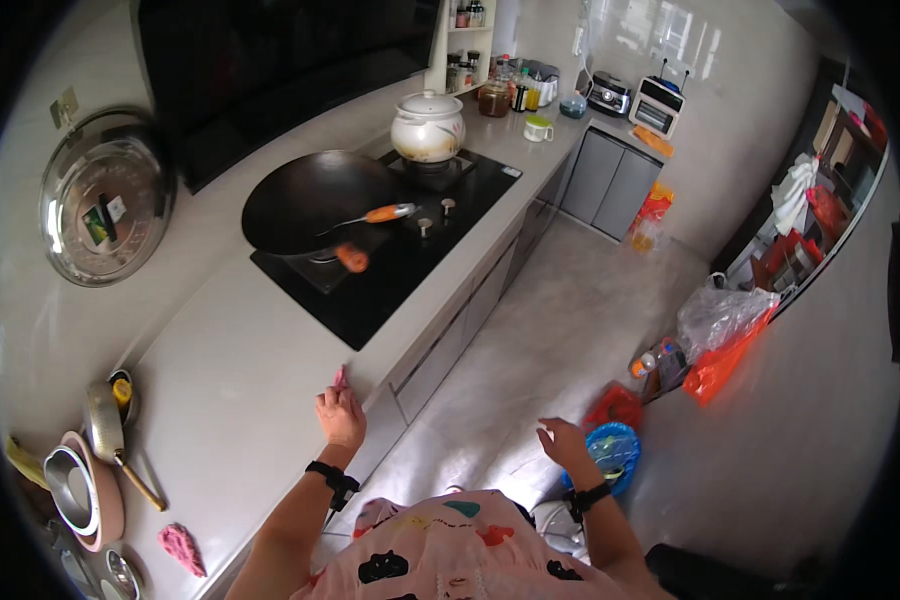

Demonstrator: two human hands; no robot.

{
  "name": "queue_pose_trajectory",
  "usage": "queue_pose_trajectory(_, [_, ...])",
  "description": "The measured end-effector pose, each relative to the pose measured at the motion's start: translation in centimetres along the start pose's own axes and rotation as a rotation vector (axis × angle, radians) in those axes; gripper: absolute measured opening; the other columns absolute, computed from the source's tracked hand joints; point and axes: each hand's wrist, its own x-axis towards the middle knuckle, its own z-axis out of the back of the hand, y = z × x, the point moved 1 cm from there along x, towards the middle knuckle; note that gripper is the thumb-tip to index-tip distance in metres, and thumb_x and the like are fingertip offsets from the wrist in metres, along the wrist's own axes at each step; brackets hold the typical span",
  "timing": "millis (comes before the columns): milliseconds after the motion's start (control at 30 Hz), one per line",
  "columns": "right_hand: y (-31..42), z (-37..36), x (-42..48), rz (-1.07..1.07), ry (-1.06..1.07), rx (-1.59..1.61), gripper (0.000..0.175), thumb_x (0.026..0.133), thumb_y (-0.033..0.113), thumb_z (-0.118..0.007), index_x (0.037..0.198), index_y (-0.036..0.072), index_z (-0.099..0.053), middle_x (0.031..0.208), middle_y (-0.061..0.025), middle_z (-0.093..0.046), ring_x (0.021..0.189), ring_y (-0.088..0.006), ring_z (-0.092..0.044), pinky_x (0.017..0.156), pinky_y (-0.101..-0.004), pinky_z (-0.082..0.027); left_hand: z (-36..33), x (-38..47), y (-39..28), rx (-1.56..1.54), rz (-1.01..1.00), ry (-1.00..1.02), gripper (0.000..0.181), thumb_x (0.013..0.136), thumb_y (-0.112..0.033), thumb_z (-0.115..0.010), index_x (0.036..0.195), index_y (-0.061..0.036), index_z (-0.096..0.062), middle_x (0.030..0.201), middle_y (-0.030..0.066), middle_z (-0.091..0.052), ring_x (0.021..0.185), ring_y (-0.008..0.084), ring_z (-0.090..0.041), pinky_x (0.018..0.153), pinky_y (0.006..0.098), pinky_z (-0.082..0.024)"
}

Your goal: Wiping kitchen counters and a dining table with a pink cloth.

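My left hand (341,416) is at the front of the grey countertop (217,375), closed around a pink cloth (340,376) whose tip sticks out past the fingers. Just beyond it lies the near corner of a black glass gas cooktop (367,315). A dark wok (300,195) rests on the near burner, with an orange-handled utensil (382,214) lying across its rim. The wok's own handle ends in an orange-brown grip (352,257). Over the floor, my right hand (565,441) hangs with nothing in it, fingers loosely bent and apart.
A lidded white ceramic pot (427,127) occupies the far burner. At lower left are a golden saucepan (105,421), nested basins (75,487) and another pink cloth (181,549). A blue-lined bin (615,454) stands below my right hand. Plastic bags (727,322) hang at right.
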Motion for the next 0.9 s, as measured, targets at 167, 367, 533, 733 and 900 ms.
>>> queue_pose_trajectory(167, [-6.3,1.2,-0.4,-0.227,-0.033,0.043,0.023,0.08,0.022,-0.061,0.095,0.006,-0.066,0.081,-0.0142,-0.066,0.068,-0.0276,-0.063,0.061,-0.0353,-0.05,-6.1,6.1,-4.7,-0.044,-0.037,-0.016,0.028,0.069,-0.006,-0.056,0.097,-0.0057,-0.057,0.099,0.0132,-0.052,0.092,0.0339,-0.046,0.079,0.0436,-0.039])
queue_pose_trajectory(367, [-10.1,2.6,3.3,-0.32,-0.06,0.082,0.022,0.08,0.02,-0.061,0.094,0.004,-0.066,0.079,-0.0151,-0.066,0.067,-0.0275,-0.065,0.06,-0.034,-0.052,-13.5,13.7,-11.3,-0.034,-0.163,-0.067,0.03,0.064,-0.004,-0.057,0.094,-0.0055,-0.058,0.101,0.0118,-0.051,0.091,0.0339,-0.046,0.076,0.0444,-0.038])
queue_pose_trajectory(533, [-16.4,3.2,9.2,-0.42,-0.21,0.052,0.019,0.079,0.021,-0.061,0.09,0.007,-0.067,0.073,-0.0154,-0.065,0.063,-0.0285,-0.064,0.058,-0.0368,-0.05,-19.9,21.5,-15.9,-0.155,-0.302,-0.041,0.031,0.062,-0.006,-0.058,0.093,-0.0059,-0.059,0.101,0.0121,-0.05,0.092,0.0333,-0.046,0.075,0.0441,-0.037])
queue_pose_trajectory(733, [-21.0,6.8,22.2,-0.414,-0.16,0.048,0.022,0.08,0.019,-0.062,0.094,0.002,-0.066,0.079,-0.0183,-0.065,0.072,-0.0256,-0.066,0.065,-0.0307,-0.051,-26.5,30.0,-21.1,-0.142,-0.287,0.136,0.027,0.067,-0.007,-0.056,0.093,-0.0046,-0.059,0.104,0.0126,-0.048,0.097,0.0329,-0.044,0.078,0.0434,-0.037])
queue_pose_trajectory(900, [-25.0,8.4,29.3,-0.518,-0.12,0.049,0.023,0.081,0.017,-0.061,0.096,0.002,-0.065,0.078,-0.0176,-0.066,0.07,-0.0238,-0.066,0.063,-0.0317,-0.051,-30.3,36.3,-25.4,-0.2,-0.278,0.206,0.027,0.069,-0.005,-0.054,0.095,-0.0022,-0.058,0.103,0.015,-0.048,0.098,0.0345,-0.043,0.082,0.0438,-0.037])
